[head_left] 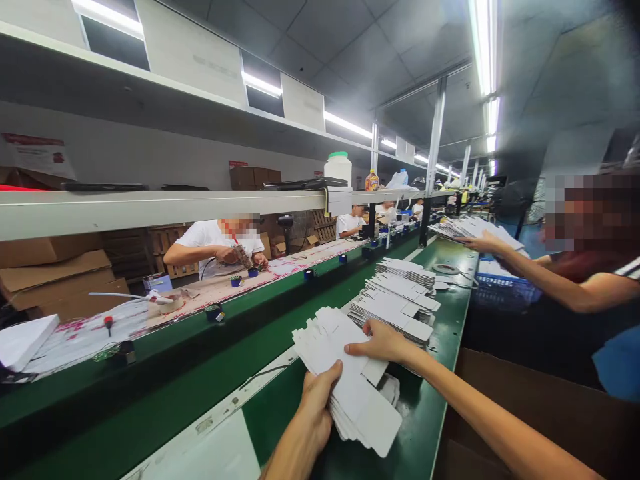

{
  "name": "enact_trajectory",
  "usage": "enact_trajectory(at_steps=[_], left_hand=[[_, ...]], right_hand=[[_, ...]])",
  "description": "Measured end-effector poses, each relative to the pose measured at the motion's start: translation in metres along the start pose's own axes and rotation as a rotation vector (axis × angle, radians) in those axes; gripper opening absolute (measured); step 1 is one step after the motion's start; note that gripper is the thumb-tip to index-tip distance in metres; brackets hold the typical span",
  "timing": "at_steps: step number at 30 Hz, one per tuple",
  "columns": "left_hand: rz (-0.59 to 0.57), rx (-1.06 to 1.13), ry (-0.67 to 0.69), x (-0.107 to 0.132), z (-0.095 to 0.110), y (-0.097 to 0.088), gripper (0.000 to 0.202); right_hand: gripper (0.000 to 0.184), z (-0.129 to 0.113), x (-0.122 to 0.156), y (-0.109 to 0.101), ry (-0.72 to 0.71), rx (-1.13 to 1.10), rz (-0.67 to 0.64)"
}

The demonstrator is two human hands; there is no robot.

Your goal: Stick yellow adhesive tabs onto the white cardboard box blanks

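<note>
A thick stack of flat white die-cut cartons (345,380) lies on the green bench (425,427) in front of me. My left hand (316,400) grips the stack's near left edge, thumb on top. My right hand (383,342) rests on the stack's far end, fingers curled over the top sheets. More stacks of the same white cartons (395,303) lie fanned out just beyond my right hand.
A green conveyor belt (200,347) runs along the left with small parts on it. Workers in white shirts (215,247) sit across it. A co-worker's arm (540,280) reaches from the right over a blue basket (505,290) to another carton pile (470,230).
</note>
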State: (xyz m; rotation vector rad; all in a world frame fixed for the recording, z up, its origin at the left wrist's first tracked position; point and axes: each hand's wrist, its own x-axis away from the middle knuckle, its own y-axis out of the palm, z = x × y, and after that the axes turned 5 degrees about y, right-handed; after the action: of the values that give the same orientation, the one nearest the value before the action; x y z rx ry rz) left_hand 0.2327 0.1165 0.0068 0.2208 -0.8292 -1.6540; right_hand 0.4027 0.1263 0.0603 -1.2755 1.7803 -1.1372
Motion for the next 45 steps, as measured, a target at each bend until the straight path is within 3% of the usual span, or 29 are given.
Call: enact_trajectory(at_steps=[4,8,14,19,27,31,35,37,41,45], left_hand=[[-0.081,0.009,-0.048,0.007,0.017,-0.009,0.041],[-0.109,0.028,-0.014,0.016,0.046,-0.022,0.039],[-0.125,0.066,0.091,0.025,0.087,-0.039,0.035],[-0.109,0.103,0.164,0.034,0.104,-0.045,0.034],[-0.078,0.065,0.193,0.042,0.113,-0.055,0.023],[-0.179,0.030,0.234,0.046,0.107,-0.072,0.018],[-0.185,-0.069,0.283,0.062,0.108,-0.089,0.027],[-0.152,-0.182,0.311,0.077,0.115,-0.097,0.038],[-0.084,-0.529,0.507,0.105,0.128,-0.119,0.060],[0.028,-0.621,0.686,0.111,0.115,-0.157,0.065]], right_hand=[[0.041,-0.027,0.024,-0.020,-0.084,0.030,0.017],[0.057,-0.064,0.047,-0.041,-0.218,0.022,0.055],[0.053,-0.108,0.069,-0.067,-0.399,0.014,0.099],[0.054,-0.124,0.081,-0.070,-0.478,0.002,0.137],[0.054,-0.126,0.091,-0.065,-0.533,-0.008,0.167],[0.038,-0.133,0.118,-0.035,-0.555,-0.074,0.294],[0.030,-0.129,0.136,0.013,-0.487,-0.401,0.322],[0.035,-0.124,0.133,0.037,-0.415,-0.619,0.254],[0.038,-0.122,0.120,0.085,-0.328,-0.987,-0.064],[0.046,-0.131,0.121,0.132,-0.347,-1.128,-0.056]])
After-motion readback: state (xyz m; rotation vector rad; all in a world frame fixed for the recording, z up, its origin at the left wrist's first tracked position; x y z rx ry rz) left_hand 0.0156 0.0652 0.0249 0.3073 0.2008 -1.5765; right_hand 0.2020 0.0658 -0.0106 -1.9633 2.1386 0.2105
